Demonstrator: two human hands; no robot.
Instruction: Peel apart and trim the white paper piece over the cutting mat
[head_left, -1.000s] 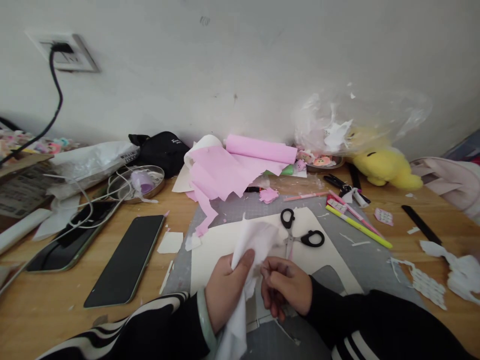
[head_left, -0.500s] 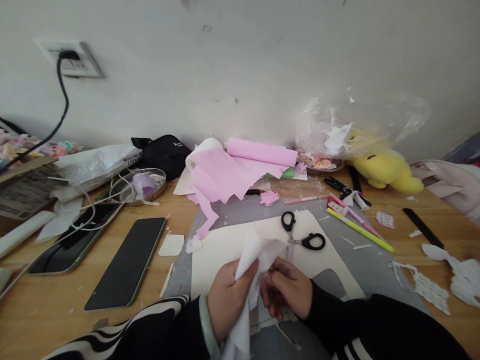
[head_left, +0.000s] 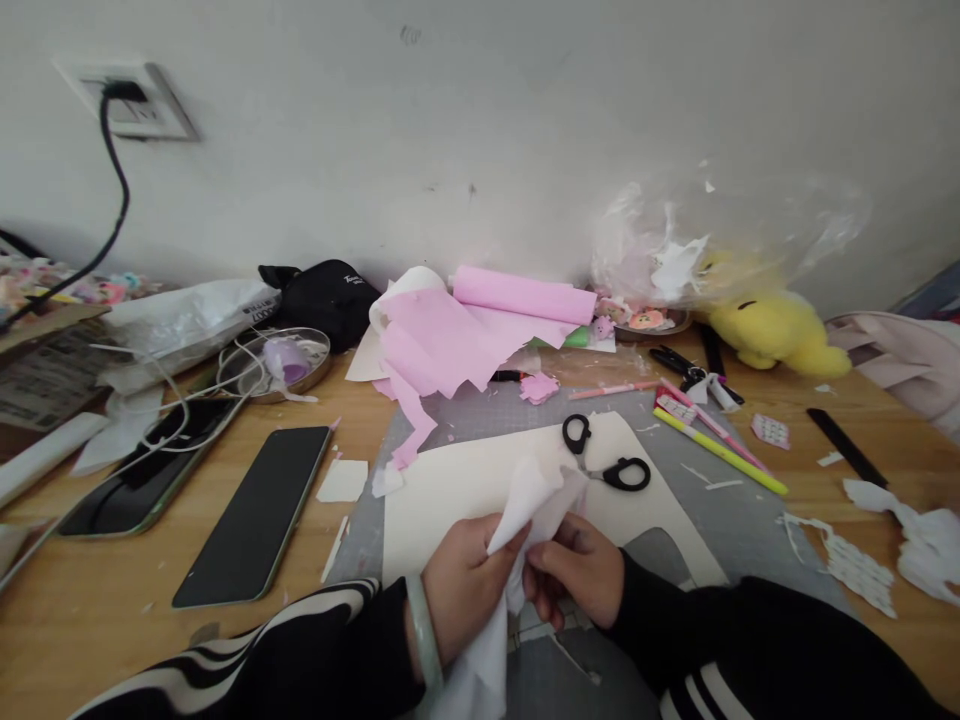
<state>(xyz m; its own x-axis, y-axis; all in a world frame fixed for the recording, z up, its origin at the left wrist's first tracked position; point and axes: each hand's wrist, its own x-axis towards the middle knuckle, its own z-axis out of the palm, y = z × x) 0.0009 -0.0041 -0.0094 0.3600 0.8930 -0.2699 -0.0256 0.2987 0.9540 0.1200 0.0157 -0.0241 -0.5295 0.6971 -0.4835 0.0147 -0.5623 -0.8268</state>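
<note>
**Thin White Sheet (head_left: 517, 515) Bunched Over a Grey Mat (head_left: 750, 520)**

The sheet is smooth and limp, paper or cloth, I can't tell which. It stands up in soft, rounded folds in front of the person, and its lower part trails down past the wrist. The left hand (head_left: 469, 580), a pale green bangle (head_left: 424, 630) behind it, is closed firmly on the middle, thumb pressed flat on top. The right hand (head_left: 581, 570) is curled narrow at the sheet's other edge, thumb close to the forefinger; whether it pinches that edge or merely touches it, I can't tell.

Beyond the fingers lies a stiff, flat cream sheet (head_left: 450, 490) with a rounded opening cut near its right side. On it rest scissors (head_left: 609, 474) with black looped handles, their blades partly hidden by the white folds. Farther back, a pink sheet (head_left: 457, 340) spreads with jagged, torn-looking edges beside a neat pink roll (head_left: 525, 295). A slim yellow pen (head_left: 720, 452) slants off to the right, and a glossy dark phone (head_left: 255, 515) lies flat on the grained wooden table (head_left: 142, 640).
</note>
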